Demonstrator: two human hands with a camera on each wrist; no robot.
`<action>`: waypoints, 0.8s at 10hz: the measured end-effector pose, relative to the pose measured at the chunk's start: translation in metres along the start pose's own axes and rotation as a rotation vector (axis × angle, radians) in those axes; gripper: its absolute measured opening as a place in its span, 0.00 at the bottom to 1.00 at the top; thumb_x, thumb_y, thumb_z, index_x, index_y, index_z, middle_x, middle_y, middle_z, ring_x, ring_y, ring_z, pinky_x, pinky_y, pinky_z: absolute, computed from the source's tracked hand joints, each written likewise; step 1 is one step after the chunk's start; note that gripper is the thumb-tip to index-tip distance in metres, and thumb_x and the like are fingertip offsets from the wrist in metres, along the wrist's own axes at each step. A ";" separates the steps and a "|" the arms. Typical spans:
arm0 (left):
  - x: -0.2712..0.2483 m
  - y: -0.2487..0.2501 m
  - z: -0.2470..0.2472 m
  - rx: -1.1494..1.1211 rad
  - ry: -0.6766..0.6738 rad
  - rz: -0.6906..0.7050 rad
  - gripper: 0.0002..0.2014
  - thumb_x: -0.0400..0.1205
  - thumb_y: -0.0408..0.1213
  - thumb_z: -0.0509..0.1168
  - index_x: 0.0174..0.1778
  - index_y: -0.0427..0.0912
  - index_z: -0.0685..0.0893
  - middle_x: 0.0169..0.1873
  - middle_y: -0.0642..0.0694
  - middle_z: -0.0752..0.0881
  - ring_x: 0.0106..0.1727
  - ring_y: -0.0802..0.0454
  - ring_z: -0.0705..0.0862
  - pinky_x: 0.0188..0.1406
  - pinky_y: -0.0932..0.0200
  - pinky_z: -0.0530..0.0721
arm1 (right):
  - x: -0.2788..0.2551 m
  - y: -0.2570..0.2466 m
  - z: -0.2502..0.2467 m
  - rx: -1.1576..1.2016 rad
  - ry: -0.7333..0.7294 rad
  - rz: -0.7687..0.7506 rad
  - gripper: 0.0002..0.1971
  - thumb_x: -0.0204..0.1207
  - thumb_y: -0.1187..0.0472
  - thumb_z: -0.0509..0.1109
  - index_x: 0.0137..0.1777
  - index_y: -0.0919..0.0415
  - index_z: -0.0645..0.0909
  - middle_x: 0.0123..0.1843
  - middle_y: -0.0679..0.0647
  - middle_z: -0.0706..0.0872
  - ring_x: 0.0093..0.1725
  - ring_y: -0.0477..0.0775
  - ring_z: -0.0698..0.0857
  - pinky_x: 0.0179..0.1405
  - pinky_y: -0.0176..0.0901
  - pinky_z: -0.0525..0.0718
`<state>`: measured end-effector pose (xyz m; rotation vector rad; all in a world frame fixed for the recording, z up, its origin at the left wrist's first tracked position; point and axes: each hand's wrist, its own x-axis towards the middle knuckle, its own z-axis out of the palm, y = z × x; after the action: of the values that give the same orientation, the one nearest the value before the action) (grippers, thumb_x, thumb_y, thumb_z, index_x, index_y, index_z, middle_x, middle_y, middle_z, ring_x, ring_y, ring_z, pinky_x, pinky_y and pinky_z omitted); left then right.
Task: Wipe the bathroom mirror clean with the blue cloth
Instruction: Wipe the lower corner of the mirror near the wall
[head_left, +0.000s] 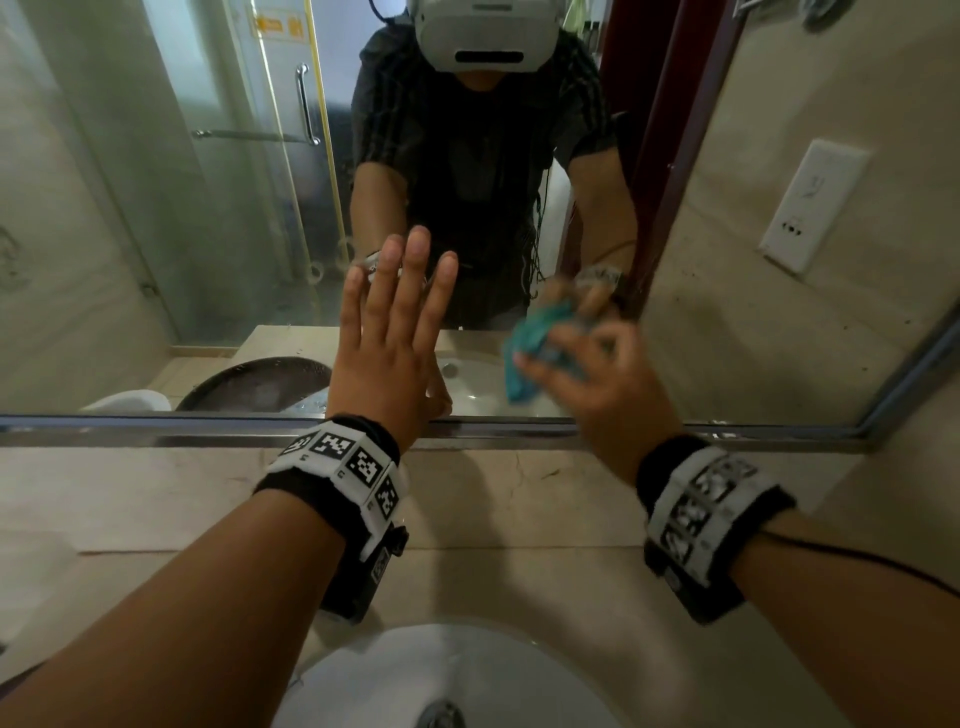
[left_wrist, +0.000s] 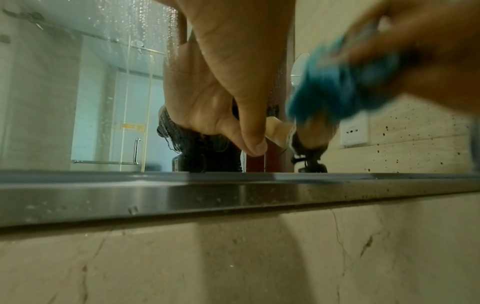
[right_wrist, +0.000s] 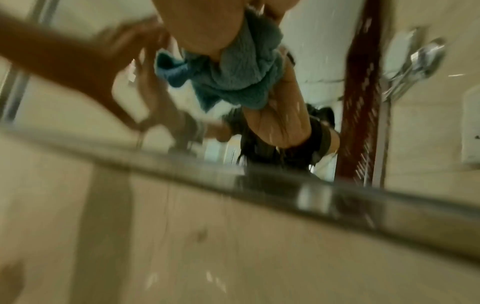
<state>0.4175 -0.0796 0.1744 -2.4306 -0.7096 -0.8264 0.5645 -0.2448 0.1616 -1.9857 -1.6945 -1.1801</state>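
Observation:
The bathroom mirror (head_left: 208, 208) fills the wall ahead, with water drops running down its glass (left_wrist: 135, 24). My left hand (head_left: 400, 306) lies flat against the lower middle of the mirror with straight, spread fingers, its palm (left_wrist: 233, 67) on the glass. To its right, my right hand (head_left: 587, 374) grips the bunched blue cloth (head_left: 530, 353) and holds it against the mirror near the right edge. Both the hand and the cloth are motion-blurred. In the right wrist view the cloth (right_wrist: 233, 70) hangs from my curled fingers (right_wrist: 205, 30).
A metal frame (head_left: 156, 428) runs along the mirror's bottom edge above a beige stone backsplash (head_left: 130, 493). A white sink basin (head_left: 395, 670) sits below my arms. A white wall socket (head_left: 810, 202) is on the tiled wall to the right.

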 end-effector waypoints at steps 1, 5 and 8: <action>-0.001 -0.002 -0.002 -0.013 0.011 0.018 0.70 0.59 0.59 0.79 0.82 0.41 0.35 0.81 0.39 0.41 0.82 0.38 0.42 0.81 0.41 0.42 | -0.033 0.004 0.013 -0.031 -0.268 -0.124 0.29 0.61 0.69 0.80 0.65 0.57 0.81 0.62 0.59 0.75 0.43 0.63 0.79 0.37 0.53 0.85; 0.033 0.039 -0.034 -0.085 0.065 0.028 0.66 0.60 0.66 0.74 0.83 0.37 0.44 0.82 0.35 0.44 0.83 0.37 0.43 0.80 0.36 0.44 | 0.075 0.035 -0.052 0.083 0.253 0.258 0.28 0.66 0.72 0.65 0.68 0.57 0.80 0.64 0.66 0.79 0.63 0.68 0.71 0.60 0.69 0.70; 0.036 0.040 -0.029 -0.066 0.026 -0.011 0.71 0.55 0.69 0.74 0.83 0.38 0.41 0.81 0.38 0.42 0.82 0.39 0.43 0.81 0.39 0.42 | 0.049 0.043 -0.057 0.092 0.176 0.071 0.17 0.79 0.66 0.60 0.66 0.60 0.81 0.62 0.63 0.82 0.55 0.63 0.74 0.58 0.40 0.72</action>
<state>0.4541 -0.1151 0.2082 -2.4720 -0.6963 -0.8976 0.5805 -0.2609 0.2451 -1.8148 -1.5508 -1.1912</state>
